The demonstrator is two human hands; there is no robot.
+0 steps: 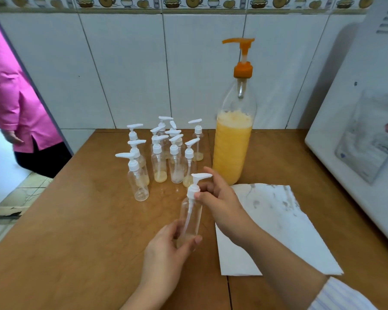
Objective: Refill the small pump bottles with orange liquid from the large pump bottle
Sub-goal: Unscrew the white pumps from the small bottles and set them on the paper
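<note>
Orange liquid (230,151) under orange pump (242,57); white-capped clear small bottles (159,153); brown table (76,231).

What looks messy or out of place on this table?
The white paper right of the hands carries grey smudges and a ragged far edge. A few small wet drops dot the table near the cluster of small bottles. Nothing has tipped over.

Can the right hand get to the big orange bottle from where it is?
Probably yes. The right hand is busy pinching the pump collar of the small bottle, but the big orange bottle stands just behind it, with nothing between them. It would need to let go first.
</note>
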